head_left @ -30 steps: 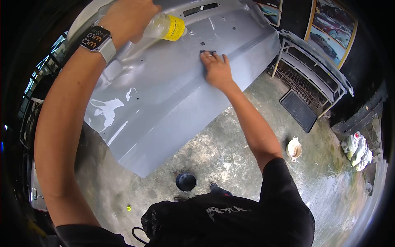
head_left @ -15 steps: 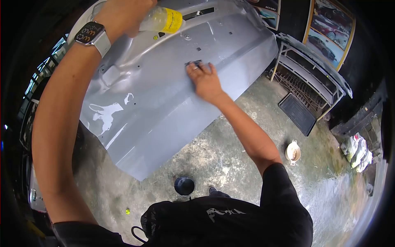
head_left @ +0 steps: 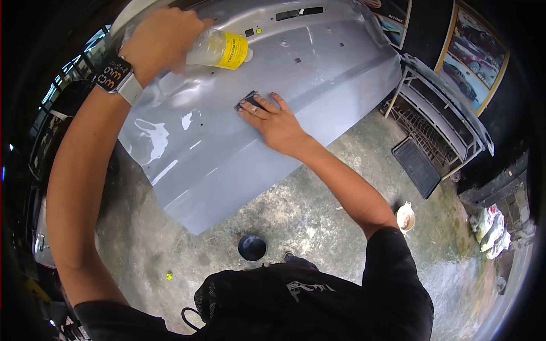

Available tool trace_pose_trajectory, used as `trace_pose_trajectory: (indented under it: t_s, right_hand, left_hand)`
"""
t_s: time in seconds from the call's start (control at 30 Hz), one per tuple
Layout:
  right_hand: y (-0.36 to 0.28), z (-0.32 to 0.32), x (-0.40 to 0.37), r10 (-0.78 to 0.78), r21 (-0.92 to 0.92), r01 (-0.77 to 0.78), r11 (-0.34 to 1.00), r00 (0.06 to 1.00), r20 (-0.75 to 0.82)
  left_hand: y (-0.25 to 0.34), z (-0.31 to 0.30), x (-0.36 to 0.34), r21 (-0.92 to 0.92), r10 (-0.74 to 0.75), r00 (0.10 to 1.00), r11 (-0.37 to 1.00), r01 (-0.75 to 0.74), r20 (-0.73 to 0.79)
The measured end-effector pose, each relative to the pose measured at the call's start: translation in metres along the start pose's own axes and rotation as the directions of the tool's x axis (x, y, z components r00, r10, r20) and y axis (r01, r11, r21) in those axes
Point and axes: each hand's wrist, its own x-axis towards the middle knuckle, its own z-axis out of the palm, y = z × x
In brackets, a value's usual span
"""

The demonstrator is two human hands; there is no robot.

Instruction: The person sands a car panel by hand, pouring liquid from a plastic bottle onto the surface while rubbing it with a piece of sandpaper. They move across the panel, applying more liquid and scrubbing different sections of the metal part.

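Head view: the left hand (head_left: 162, 37) is raised at about 11 o'clock, its fingers curled tight around a clear plastic bottle with a yellow label (head_left: 219, 49), which lies nearly level with its capped end pointing towards 3 o'clock, just above a large pale grey painted car body panel (head_left: 227, 153). A smartwatch with a light strap (head_left: 116, 77) sits on that wrist. The right hand (head_left: 276, 122) rests on the panel slightly above centre, fingers stretched out and a little spread, the tips pressing a small dark rectangular pad (head_left: 248, 100) flat against the grey surface; the pad lies just at 5 o'clock of the bottle's cap. Wet glossy patches show on the panel at 9 o'clock. On the stained concrete floor (head_left: 318, 210) a dark round tub (head_left: 252, 247) stands at 6 o'clock below the panel's edge, a small white two-handled bowl (head_left: 405, 217) at 4 o'clock, and a black ribbed mat (head_left: 417, 165) beside a grey metal rack (head_left: 449, 113) at 3 o'clock.
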Motion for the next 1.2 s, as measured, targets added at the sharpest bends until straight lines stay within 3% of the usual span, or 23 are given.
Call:
trace_pose_trajectory:
  t_s: [0.03, 0.1, 0.17, 0.27, 0.4, 0.5, 0.57, 0.6, 0.7, 0.8, 0.87, 0.93, 1.03, 1.1, 1.13, 1.2]
  right_hand:
    - [0.014, -0.001, -0.007, 0.022, -0.061, -0.021, 0.998, 0.999, 0.028]
    - [0.065, -0.004, -0.02, 0.266, -0.209, -0.25, 0.945, 0.963, 0.052]
    - [0.111, -0.013, -0.033, 0.467, -0.164, -0.452, 0.877, 0.881, 0.069]
    - [0.073, 0.0, -0.016, 0.479, -0.235, -0.454, 0.859, 0.876, 0.06]
    - [-0.041, 0.008, -0.012, 0.143, -0.144, -0.145, 0.979, 0.989, -0.024]
    - [-0.02, -0.003, -0.031, 0.104, -0.107, -0.104, 0.989, 0.995, -0.004]
    - [0.04, -0.008, -0.048, 0.288, -0.283, -0.266, 0.922, 0.957, 0.038]
    - [0.079, -0.009, -0.059, 0.439, -0.297, -0.407, 0.864, 0.898, 0.046]
    - [0.156, -0.027, -0.065, 0.637, -0.307, -0.581, 0.754, 0.76, 0.126]
    - [0.129, 0.0, -0.052, 0.583, -0.285, -0.546, 0.788, 0.811, 0.056]
    - [0.062, 0.01, -0.048, 0.33, -0.257, -0.319, 0.912, 0.944, 0.003]
    - [0.016, 0.011, -0.05, 0.13, -0.107, -0.142, 0.984, 0.985, -0.115]
    - [0.068, 0.001, -0.056, 0.088, -0.101, -0.096, 0.99, 0.993, -0.08]
    - [0.14, 0.003, -0.063, 0.25, -0.239, -0.255, 0.937, 0.967, -0.052]
    - [0.175, -0.004, -0.065, 0.392, -0.26, -0.37, 0.892, 0.919, 0.037]
    - [0.229, -0.01, -0.071, 0.553, -0.237, -0.53, 0.814, 0.832, 0.04]
  left_hand:
    - [-0.001, 0.003, -0.006, 0.02, 0.017, 1.0, 1.0, -0.017, -0.001]
    - [-0.006, 0.01, -0.022, 0.017, 0.038, 0.999, 0.999, -0.037, -0.029]
    - [-0.006, 0.011, -0.035, 0.011, 0.075, 0.996, 0.997, -0.074, -0.056]
    - [-0.002, 0.0, -0.036, 0.026, 0.068, 0.998, 0.997, -0.068, -0.014]
    - [0.005, -0.001, -0.028, -0.015, 0.095, 0.99, 0.995, -0.097, -0.102]
    - [0.013, 0.0, -0.019, -0.031, 0.119, 0.98, 0.992, -0.125, -0.159]
    - [0.019, 0.004, -0.016, -0.056, 0.114, 0.979, 0.991, -0.124, -0.169]
    - [0.021, 0.007, -0.015, -0.094, 0.093, 0.98, 0.989, -0.111, -0.174]
    - [0.024, -0.002, -0.011, -0.093, 0.077, 0.986, 0.992, -0.091, -0.148]
    - [0.029, -0.015, -0.005, -0.044, 0.084, 0.987, 0.995, -0.09, -0.137]
    - [0.031, -0.019, 0.009, -0.036, 0.078, 0.986, 0.996, -0.084, -0.148]
    - [0.037, -0.027, 0.033, -0.006, 0.096, 0.99, 0.995, -0.098, -0.1]
    - [0.051, -0.044, 0.067, -0.03, 0.06, 0.996, 0.998, -0.062, -0.065]
    - [0.056, -0.042, 0.078, -0.049, 0.051, 0.996, 0.997, -0.055, -0.077]
    - [0.057, -0.041, 0.08, -0.066, 0.041, 0.995, 0.997, -0.047, -0.093]
    - [0.056, -0.079, 0.072, -0.081, 0.062, 0.996, 0.994, -0.067, -0.059]
